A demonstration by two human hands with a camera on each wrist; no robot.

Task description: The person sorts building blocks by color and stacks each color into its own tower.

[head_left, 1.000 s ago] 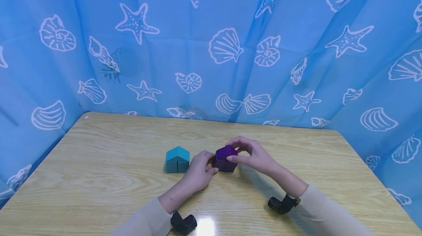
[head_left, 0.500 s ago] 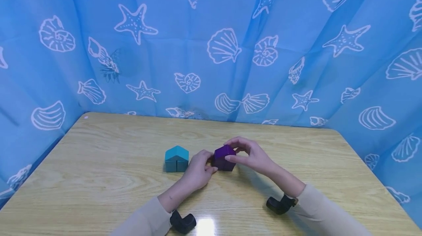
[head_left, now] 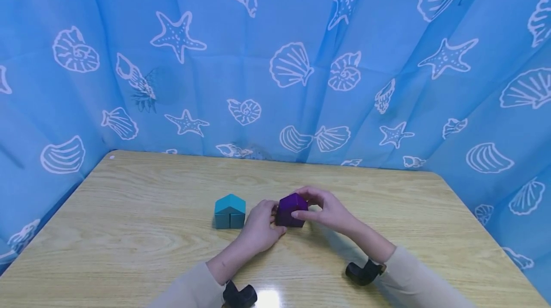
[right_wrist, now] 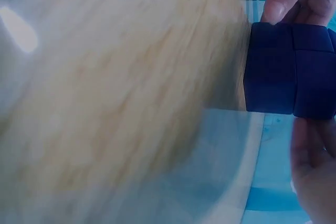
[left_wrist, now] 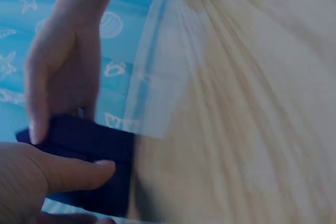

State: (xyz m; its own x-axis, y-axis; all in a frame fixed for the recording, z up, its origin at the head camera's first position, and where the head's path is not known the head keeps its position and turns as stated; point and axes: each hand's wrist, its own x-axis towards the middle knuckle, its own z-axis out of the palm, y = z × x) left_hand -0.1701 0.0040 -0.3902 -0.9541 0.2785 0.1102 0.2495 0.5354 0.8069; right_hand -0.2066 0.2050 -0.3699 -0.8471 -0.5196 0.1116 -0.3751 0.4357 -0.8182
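Observation:
A dark purple house-shaped set of toy blocks (head_left: pixel 290 208) stands on the table between the two hands. My left hand (head_left: pixel 260 226) grips its lower left side, thumb at the front. My right hand (head_left: pixel 330 210) pinches the peaked upper part from the right, thumb across the front and fingers behind. In the left wrist view, the left thumb (left_wrist: pixel 79 174) lies over the purple blocks (left_wrist: pixel 107 142). Seams between separate pieces show on the purple blocks (right_wrist: pixel 270 80) in the right wrist view. Left of my left hand stands a teal house of blocks (head_left: pixel 230 211), a peaked roof over two cubes.
The wood-grain table (head_left: pixel 142 231) spreads around the blocks on all sides. A blue curtain (head_left: pixel 249 64) with white shells and starfish hangs right behind its far edge. Black wrist-worn devices (head_left: pixel 365 272) sit at both cuffs.
The right thumb and fingers have come slightly lower on the purple blocks, whose top piece now sits more squarely. The left hand keeps its grip. The head view has tilted slightly up.

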